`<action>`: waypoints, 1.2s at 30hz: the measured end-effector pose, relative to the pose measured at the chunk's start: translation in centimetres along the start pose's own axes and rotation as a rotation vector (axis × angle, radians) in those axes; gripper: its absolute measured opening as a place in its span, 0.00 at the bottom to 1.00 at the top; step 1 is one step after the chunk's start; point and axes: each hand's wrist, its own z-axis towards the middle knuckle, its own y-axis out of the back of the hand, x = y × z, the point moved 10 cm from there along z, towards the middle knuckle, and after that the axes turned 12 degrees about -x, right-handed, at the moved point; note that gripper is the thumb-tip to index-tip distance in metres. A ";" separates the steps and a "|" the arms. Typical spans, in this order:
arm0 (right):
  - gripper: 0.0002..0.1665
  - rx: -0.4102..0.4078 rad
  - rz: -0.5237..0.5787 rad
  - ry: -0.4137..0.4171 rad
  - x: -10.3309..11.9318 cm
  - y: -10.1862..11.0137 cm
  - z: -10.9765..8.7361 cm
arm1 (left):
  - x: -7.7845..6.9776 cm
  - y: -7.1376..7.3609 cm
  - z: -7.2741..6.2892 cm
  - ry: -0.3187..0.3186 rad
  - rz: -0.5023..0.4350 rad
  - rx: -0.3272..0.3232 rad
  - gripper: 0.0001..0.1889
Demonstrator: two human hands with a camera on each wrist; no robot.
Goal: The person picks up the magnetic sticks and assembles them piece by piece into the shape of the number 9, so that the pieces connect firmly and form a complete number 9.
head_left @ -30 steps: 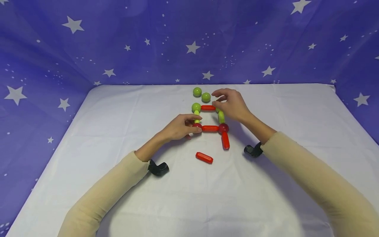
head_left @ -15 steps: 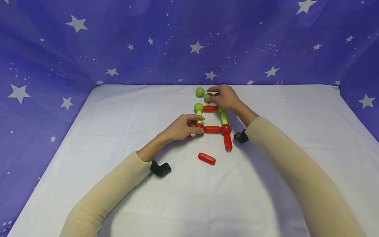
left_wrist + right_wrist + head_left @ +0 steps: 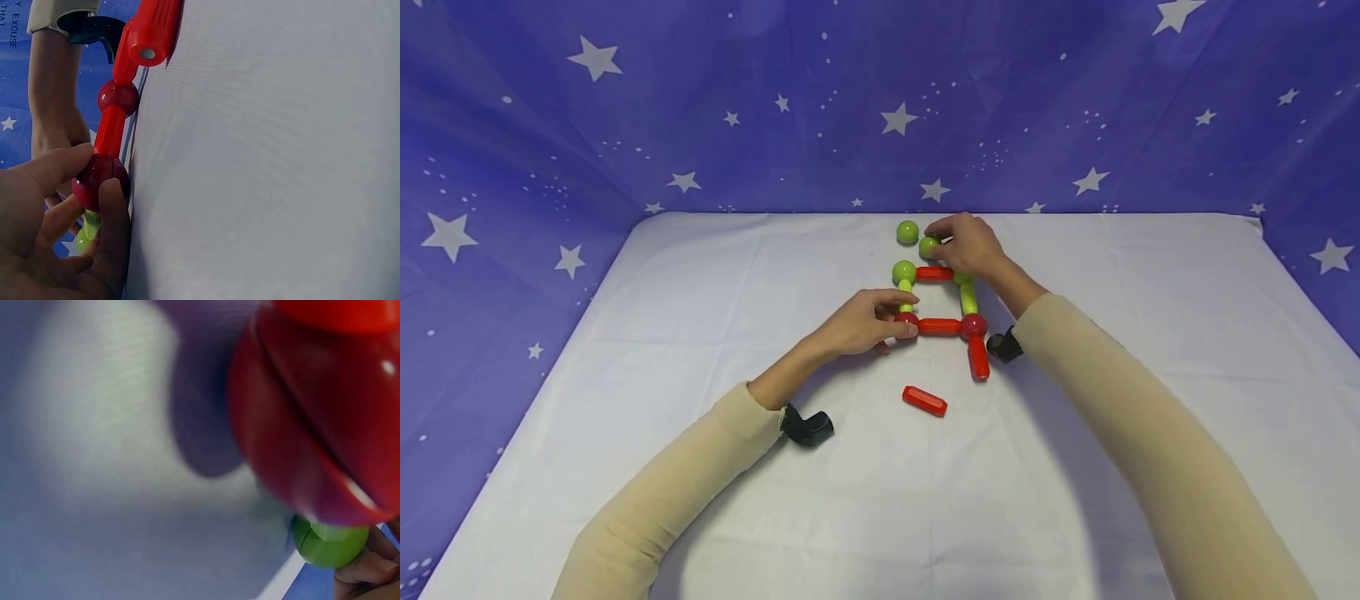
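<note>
A square frame of rods and balls lies on the table: two red rods (image 3: 940,327), two lime green rods (image 3: 967,298), red balls at the near corners and green balls at the far ones. My left hand (image 3: 857,323) grips the near-left red ball (image 3: 100,181) between thumb and fingers. Behind the frame, my right hand (image 3: 970,246) pinches a loose green ball (image 3: 929,247), partly covered by the fingers. Another red rod (image 3: 978,358) sticks out toward me from the near-right red ball (image 3: 973,326). That ball looms large in the right wrist view.
Beside the pinched ball sits a second loose green ball (image 3: 907,232). A loose red rod (image 3: 925,401) lies nearer to me on the white cloth (image 3: 850,517). Black curved wrist mounts (image 3: 807,427) jut from both sleeves. A blue starry curtain (image 3: 820,108) stands behind.
My right hand has moved left and back from the frame's far-right corner to the loose green ball and taken hold of it. My left hand keeps its grip on the red ball.
</note>
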 end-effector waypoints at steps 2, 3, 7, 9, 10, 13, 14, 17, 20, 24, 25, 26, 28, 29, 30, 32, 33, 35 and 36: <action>0.23 -0.002 -0.002 -0.003 -0.1 0.0 0.0 | 0.0 0.0 0.0 -0.001 0.000 -0.001 0.25; 0.23 -0.004 -0.002 -0.004 -0.1 0.0 0.0 | 0.0 0.0 0.0 -0.001 0.000 -0.001 0.25; 0.23 -0.017 0.004 -0.008 -0.1 0.1 0.0 | 0.1 0.0 0.0 -0.002 -0.002 -0.002 0.25; 0.25 -0.023 0.007 -0.007 -0.1 0.2 -0.1 | 0.1 0.0 0.1 -0.001 -0.006 -0.002 0.25; 0.25 -0.025 0.011 -0.008 -0.1 0.3 -0.2 | 0.1 0.0 0.1 0.000 -0.007 -0.003 0.25; 0.27 -0.027 0.034 -0.008 -0.2 0.3 -0.3 | 0.1 0.0 0.1 0.002 -0.014 -0.002 0.25; 0.27 -0.028 0.042 -0.005 -0.2 0.4 -0.3 | 0.1 0.0 0.1 0.003 -0.015 -0.002 0.25; 0.26 -0.033 0.068 0.009 -0.1 0.5 -0.5 | 0.1 0.0 0.1 0.007 -0.013 -0.001 0.25; 0.26 -0.039 0.092 0.029 0.0 0.8 -0.8 | 0.1 0.0 0.1 0.013 -0.011 -0.004 0.25; 0.26 -0.045 0.126 0.027 0.0 1.1 -1.3 | 0.1 0.1 0.1 0.013 -0.015 -0.009 0.25; 0.26 -0.047 0.135 0.023 -0.1 1.1 -1.4 | 0.2 0.0 0.1 0.012 -0.017 -0.010 0.25; 0.26 -0.049 0.146 0.015 -0.2 1.1 -1.5 | 0.2 0.0 0.1 0.011 -0.018 -0.009 0.25; 0.25 -0.059 0.169 0.004 -0.4 1.2 -1.8 | 0.2 0.0 0.1 0.009 -0.018 -0.009 0.25; 0.25 -0.064 0.182 0.001 -0.5 1.3 -1.9 | 0.2 0.0 0.1 0.010 -0.016 -0.009 0.25; 0.24 -0.069 0.193 0.001 -0.5 1.3 -2.0 | 0.3 0.0 0.1 0.011 -0.017 -0.009 0.25; 0.23 -0.076 0.213 0.005 -0.6 1.4 -2.1 | 0.3 0.0 0.1 0.012 -0.015 -0.009 0.26; 0.23 -0.078 0.219 0.011 -0.5 1.4 -2.1 | 0.3 0.0 0.1 0.012 -0.016 -0.010 0.26; 0.23 -0.079 0.233 0.018 -0.5 1.5 -2.2 | 0.3 0.0 0.1 0.010 -0.017 -0.011 0.25; 0.23 -0.079 0.238 0.022 -0.5 1.5 -2.2 | 0.3 0.0 0.1 0.009 -0.016 -0.011 0.25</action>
